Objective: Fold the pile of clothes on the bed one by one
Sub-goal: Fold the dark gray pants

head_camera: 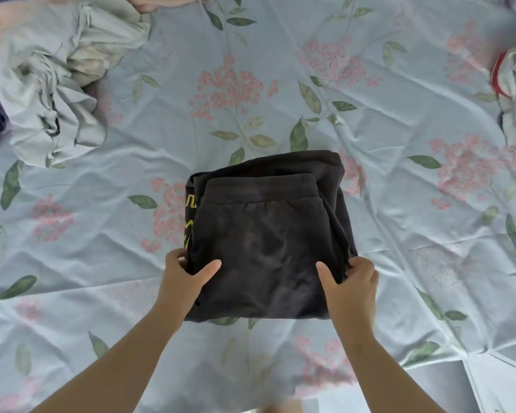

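One wide-angle camera, worn on the head, looked forward and down onto the bed (370,222). It sat near; the bed filled almost the whole view.

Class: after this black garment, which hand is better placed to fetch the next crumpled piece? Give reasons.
Probably left: the crumpled grey clothes lie far left, on the side of the left hand; the right hand would have to cross the folded black garment.

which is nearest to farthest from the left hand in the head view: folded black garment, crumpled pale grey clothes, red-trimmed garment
1. folded black garment, middle of the bed, gripped by the left hand at its left edge
2. crumpled pale grey clothes, far left of the bed
3. red-trimmed garment, far right edge
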The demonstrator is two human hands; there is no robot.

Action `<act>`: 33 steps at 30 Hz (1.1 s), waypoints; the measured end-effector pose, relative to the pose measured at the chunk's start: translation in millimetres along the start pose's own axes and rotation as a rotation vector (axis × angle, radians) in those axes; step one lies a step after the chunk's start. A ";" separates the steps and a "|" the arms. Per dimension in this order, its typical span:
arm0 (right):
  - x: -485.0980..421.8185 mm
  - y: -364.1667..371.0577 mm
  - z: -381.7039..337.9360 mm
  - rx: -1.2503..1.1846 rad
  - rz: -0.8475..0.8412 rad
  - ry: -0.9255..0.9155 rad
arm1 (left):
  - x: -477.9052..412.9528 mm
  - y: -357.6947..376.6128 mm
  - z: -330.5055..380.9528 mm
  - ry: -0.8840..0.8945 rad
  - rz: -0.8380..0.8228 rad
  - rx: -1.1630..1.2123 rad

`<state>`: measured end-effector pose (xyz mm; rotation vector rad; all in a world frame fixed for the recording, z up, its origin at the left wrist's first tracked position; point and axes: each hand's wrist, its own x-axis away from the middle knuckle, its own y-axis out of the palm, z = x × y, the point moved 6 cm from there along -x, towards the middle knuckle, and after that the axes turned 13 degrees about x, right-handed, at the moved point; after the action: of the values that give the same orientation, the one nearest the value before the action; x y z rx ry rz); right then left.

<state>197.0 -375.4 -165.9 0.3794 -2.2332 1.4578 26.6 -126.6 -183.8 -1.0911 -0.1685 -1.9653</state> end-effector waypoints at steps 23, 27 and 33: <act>-18.1 10.4 -29.9 0.022 -0.232 -0.220 | -25.8 14.7 36.7 0.164 -0.064 -0.018; -11.1 -3.4 -33.1 0.089 -0.062 -0.281 | -25.9 3.6 48.6 0.303 -0.019 -0.195; 55.8 8.3 -43.6 0.511 0.255 -0.886 | 53.3 34.5 15.1 1.009 -0.068 -0.985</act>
<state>154.4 -331.5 -129.4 1.1178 -2.5581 2.3383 48.2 -173.6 -144.1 -0.4629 1.4203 -2.4500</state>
